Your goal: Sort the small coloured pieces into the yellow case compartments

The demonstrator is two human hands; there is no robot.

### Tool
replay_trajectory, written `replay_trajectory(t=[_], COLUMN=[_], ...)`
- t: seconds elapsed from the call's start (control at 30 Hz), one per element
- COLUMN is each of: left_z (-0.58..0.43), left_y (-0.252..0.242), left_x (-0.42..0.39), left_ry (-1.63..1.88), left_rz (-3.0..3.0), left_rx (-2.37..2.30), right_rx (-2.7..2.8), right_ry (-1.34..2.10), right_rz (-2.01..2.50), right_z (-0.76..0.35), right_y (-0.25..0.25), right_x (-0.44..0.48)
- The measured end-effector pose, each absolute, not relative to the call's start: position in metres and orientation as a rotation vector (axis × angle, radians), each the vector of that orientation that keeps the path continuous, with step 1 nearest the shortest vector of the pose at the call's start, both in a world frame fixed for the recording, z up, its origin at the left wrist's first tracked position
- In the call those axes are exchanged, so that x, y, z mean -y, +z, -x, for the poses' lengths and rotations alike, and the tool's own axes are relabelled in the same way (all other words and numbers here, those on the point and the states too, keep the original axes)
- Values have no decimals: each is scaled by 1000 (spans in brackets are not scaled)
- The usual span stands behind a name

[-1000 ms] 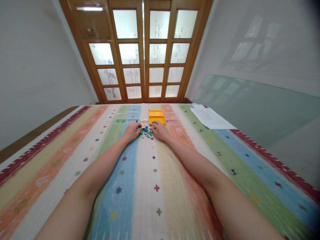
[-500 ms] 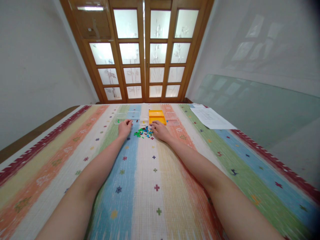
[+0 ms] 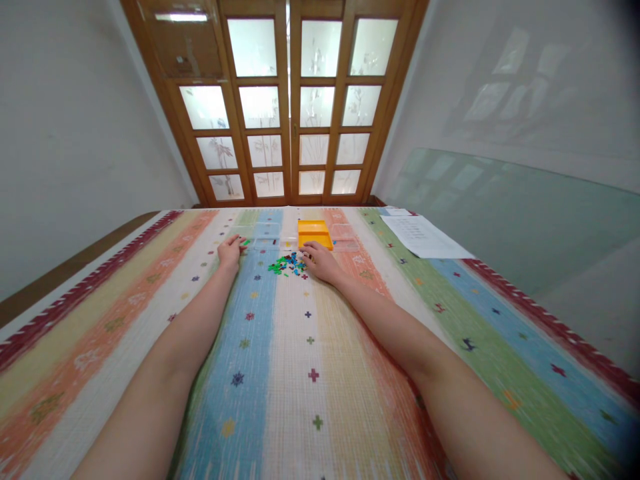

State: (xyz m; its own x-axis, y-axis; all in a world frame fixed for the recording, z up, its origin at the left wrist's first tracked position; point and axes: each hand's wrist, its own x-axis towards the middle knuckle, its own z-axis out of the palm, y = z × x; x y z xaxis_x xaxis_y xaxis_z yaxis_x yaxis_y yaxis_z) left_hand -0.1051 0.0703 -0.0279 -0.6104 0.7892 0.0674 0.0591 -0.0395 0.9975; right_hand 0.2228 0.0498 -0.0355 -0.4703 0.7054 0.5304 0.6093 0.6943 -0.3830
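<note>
A heap of small coloured pieces (image 3: 287, 265), mostly green and blue, lies on the striped cloth far ahead of me. My right hand (image 3: 320, 260) rests at the heap's right edge, fingers curled on the pieces. My left hand (image 3: 231, 251) is out to the left of the heap, at the near edge of a clear plastic tray (image 3: 260, 235) that holds a few green bits; its fingers are bent together. What either hand pinches is too small to make out. An orange tray (image 3: 313, 234) sits just behind the heap.
A second clear tray (image 3: 344, 237) lies right of the orange one. A printed sheet of paper (image 3: 421, 236) lies at the far right. A glass pane (image 3: 515, 220) leans along the right edge. Wooden glazed doors (image 3: 287, 107) stand behind the table.
My left hand has left the heap and travelled left and away to the clear tray. My right hand has stayed at the heap's right edge.
</note>
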Motion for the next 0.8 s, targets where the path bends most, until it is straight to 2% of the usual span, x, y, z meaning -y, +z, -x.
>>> replay_trajectory(t=[0.33, 0.8], left_z=[108, 65], left_y=[-36, -29], left_x=[-71, -51], left_ry=[1668, 1048], left_rz=[-1084, -2085], left_rx=[-1703, -1596], right_rx=[2230, 2266], right_ry=[176, 182], right_rz=[974, 981], right_z=[-223, -222], right_y=[-37, -34], right_x=[-51, -50])
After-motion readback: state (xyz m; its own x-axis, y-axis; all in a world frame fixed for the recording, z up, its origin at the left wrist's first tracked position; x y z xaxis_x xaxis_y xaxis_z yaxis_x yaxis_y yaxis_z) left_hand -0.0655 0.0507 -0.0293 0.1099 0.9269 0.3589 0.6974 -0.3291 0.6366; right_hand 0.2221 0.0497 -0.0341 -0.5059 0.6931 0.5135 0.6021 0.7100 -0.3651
